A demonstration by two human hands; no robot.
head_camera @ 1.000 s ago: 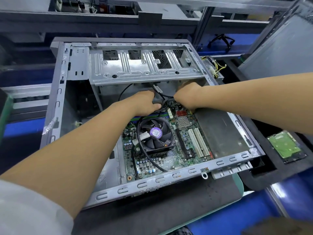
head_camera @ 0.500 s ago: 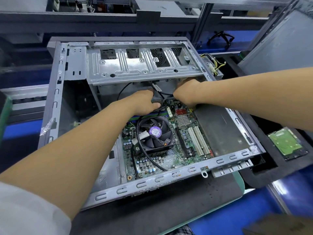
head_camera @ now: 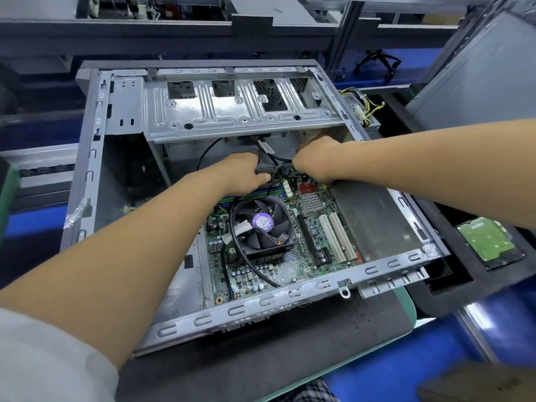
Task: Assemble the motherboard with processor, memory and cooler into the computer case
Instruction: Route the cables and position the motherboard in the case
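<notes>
The motherboard point(head_camera: 278, 256) already lies flat inside the open computer case point(head_camera: 95, 158), with the cooler point(head_camera: 262, 224) mounted on it and the memory point(head_camera: 252, 195) standing in its slots just behind the fan, so I judge that the task is in a late step: the connecting of the case cables at the far edge of the board, under the metal drive cage point(head_camera: 232, 111). Both hands work there, close together but not touching. The left hand point(head_camera: 240, 172) has its fingers curled down around a black cable point(head_camera: 277, 169), with the thumb pressed near a small connector; this grip looks closed on the cable, although the fingertips are hidden. The right hand point(head_camera: 314, 162) is a fist-like shape with the knuckles up, just beside the same cable bundle; whether it pinches a plug or only presses on the board, I cannot tell. Another black cable point(head_camera: 246, 256) loops over the cooler. The next move probably calls for a plug to be lined up with its header and pushed straight down, without bending pins. The case rests on a dark mat point(head_camera: 261, 358) on the bench, and a hard drive point(head_camera: 490, 242) lies well apart on the right.
</notes>
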